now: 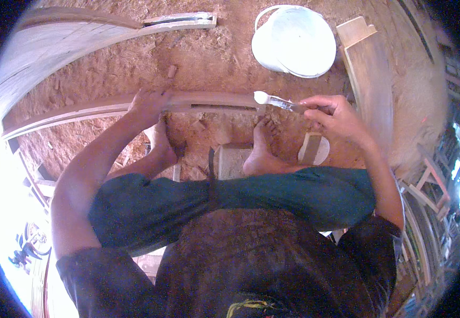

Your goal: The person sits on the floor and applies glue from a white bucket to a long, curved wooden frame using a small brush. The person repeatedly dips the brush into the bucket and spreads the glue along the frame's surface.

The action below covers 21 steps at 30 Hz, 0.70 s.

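A long wooden rail (pixel 214 98) with a slot cut near its right end lies across the floor in front of me. My left hand (pixel 149 106) is closed over the rail, left of the slot. In my right hand (pixel 333 117), pinched between thumb and fingers, is a small brush (pixel 282 103) with a thick white blob on its tip. That tip is over the rail's right end; whether it touches the wood I cannot tell. My bare feet rest just on the near side of the rail.
Beyond the rail stands a white bucket (pixel 304 42). A wide wooden board (pixel 368 79) lies at the right. Far left, a pale panel (pixel 55 50) has a slotted wooden edge (pixel 182 22). A wood block (pixel 310 148) sits against a white disc (pixel 323 151). Wood shavings cover the floor.
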Tool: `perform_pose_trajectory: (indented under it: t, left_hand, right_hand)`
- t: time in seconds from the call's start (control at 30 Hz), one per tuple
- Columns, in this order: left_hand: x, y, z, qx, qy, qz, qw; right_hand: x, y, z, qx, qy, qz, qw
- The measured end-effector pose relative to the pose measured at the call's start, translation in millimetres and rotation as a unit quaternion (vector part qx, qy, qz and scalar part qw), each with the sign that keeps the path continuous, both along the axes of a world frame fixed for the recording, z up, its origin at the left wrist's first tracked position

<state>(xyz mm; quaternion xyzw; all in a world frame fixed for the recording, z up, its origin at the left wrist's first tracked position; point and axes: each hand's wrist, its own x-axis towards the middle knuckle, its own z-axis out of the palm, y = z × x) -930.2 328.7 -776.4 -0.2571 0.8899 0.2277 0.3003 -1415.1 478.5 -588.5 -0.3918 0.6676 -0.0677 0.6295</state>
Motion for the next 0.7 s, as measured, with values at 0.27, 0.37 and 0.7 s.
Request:
perform_pose_trajectory:
  t: [0.27, 0.37, 0.7]
  left_hand:
    - [12, 14, -6, 0.026, 0.018, 0.070, 0.997]
    - [30, 20, -32, 0.008, 0.072, 0.099, 0.992]
    - [7, -12, -23, 0.075, 0.021, 0.074, 0.994]
  right_hand:
    - [13, 4, -20, 0.014, 0.047, 0.035, 0.998]
    - [24, -5, -29, -0.030, 0.081, 0.118, 0.989]
    - [35, 20, -70, -0.139, 0.119, 0.162, 0.970]
